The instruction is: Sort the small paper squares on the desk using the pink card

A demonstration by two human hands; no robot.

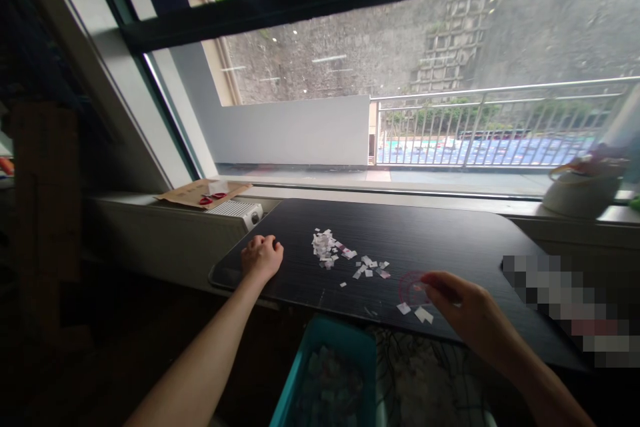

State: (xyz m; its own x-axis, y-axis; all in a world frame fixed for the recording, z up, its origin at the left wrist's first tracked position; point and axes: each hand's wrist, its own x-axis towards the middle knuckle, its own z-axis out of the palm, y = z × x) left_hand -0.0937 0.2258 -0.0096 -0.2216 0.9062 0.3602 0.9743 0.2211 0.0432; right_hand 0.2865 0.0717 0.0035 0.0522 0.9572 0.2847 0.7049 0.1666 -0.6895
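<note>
Small, flat white paper scraps, some tinted pink, lie on a dark table. The largest group, a loose heap (325,245) of overlapping pieces, sits just below the middle of the frame. To its lower right is a smaller, scattered cluster (369,273); one single scrap (343,284) lies apart, below the heap. Farther right, two pale scraps (424,315) lie near the table's front edge. Just above them, a see-through, red-lined round piece (401,285) is held by the right hand's fingers (436,281).
</note>
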